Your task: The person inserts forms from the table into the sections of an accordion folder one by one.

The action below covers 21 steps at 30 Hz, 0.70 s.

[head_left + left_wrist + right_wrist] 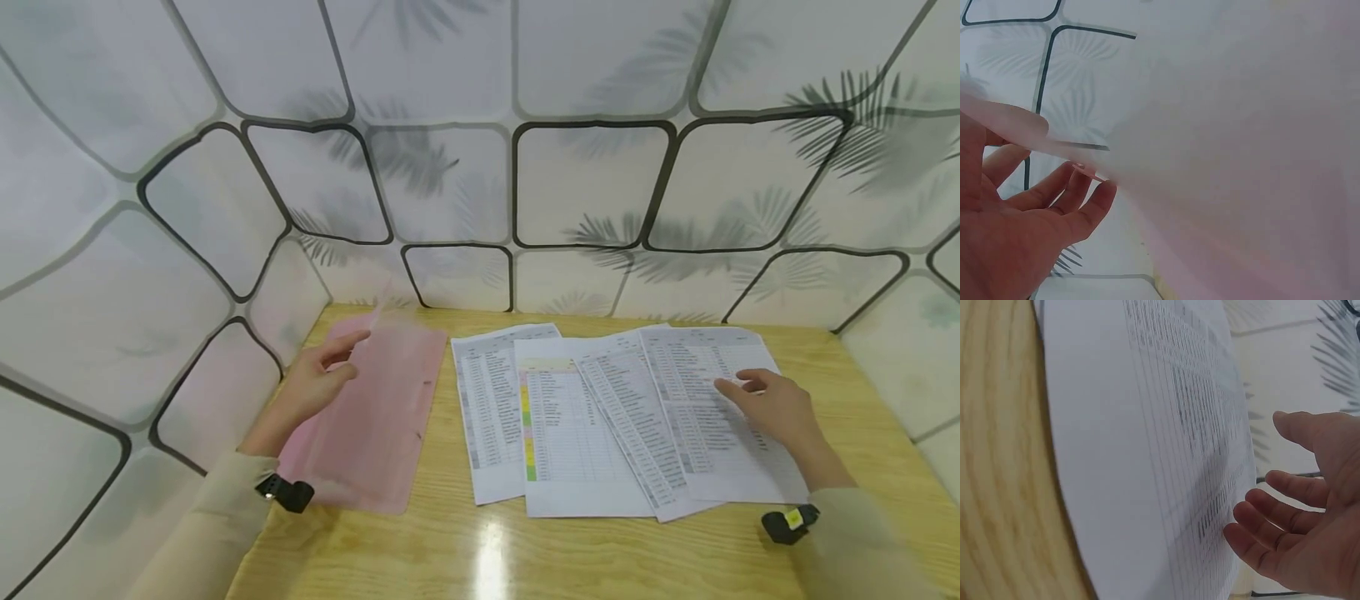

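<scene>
A pink translucent folder (375, 425) lies on the left of the wooden table (465, 550). My left hand (322, 379) is at its upper left corner and pinches the lifted top cover (1241, 156); the fingers (1079, 194) lie under the cover's edge, the thumb over it. To the right, several printed sheets (577, 417) with tables of text are fanned out. My right hand (772, 404) rests with relaxed fingers on the rightmost sheet (705, 367). In the right wrist view the fingertips (1254, 515) touch that sheet (1147, 456), which bows up slightly off the table (991, 462).
White panels with black lines and palm-leaf prints (585, 183) wall in the table at the back and both sides. One sheet carries a coloured column (528, 417). Bare wood shows along the front edge, with a bright glare spot (491, 558).
</scene>
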Available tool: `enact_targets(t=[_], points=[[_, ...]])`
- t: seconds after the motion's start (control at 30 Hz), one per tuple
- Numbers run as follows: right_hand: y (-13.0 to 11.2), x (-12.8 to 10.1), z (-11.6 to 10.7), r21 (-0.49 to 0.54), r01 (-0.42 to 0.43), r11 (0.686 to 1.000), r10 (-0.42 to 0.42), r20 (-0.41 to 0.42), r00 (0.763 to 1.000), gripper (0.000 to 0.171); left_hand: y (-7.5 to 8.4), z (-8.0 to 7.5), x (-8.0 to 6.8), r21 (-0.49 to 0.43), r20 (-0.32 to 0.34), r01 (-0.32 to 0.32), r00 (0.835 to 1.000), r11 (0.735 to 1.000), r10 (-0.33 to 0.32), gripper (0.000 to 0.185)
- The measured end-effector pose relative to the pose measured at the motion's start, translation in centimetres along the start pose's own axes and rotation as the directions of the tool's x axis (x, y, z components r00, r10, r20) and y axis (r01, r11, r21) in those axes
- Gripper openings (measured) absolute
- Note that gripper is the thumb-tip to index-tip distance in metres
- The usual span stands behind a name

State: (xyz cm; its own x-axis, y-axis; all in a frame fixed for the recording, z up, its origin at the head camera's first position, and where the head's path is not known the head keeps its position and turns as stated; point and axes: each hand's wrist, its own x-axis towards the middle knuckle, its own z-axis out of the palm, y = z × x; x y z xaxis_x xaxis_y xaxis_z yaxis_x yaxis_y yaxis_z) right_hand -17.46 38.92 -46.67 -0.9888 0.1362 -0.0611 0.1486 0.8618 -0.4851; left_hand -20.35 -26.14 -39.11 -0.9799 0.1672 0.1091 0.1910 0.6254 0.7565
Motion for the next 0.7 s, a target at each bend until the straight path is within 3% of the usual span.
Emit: enact_targets(t=[0.27, 0.47, 0.7], points=[[3.5, -1.2, -2.0, -0.074, -0.062, 0.995, 0.061, -0.016, 0.998, 0.082, 0.0, 0.0, 0.0, 0.007, -0.012, -0.036, 0.999, 0.999, 0.036, 0.051], [5.8, -1.6, -2.5, -0.106, -0.106, 0.989, 0.102, -0.045, 0.994, 0.082, -0.2, 0.2, 0.1, 0.023, -0.014, -0.028, 1.000, 0.999, 0.028, 0.050], [6.6, -2.0, -2.9, -0.123, -0.214, 0.969, 0.219, 0.027, 0.975, 0.094, -0.3, 0.1, 0.0, -0.005, 0.002, 0.002, 1.000, 1.000, -0.002, 0.051]])
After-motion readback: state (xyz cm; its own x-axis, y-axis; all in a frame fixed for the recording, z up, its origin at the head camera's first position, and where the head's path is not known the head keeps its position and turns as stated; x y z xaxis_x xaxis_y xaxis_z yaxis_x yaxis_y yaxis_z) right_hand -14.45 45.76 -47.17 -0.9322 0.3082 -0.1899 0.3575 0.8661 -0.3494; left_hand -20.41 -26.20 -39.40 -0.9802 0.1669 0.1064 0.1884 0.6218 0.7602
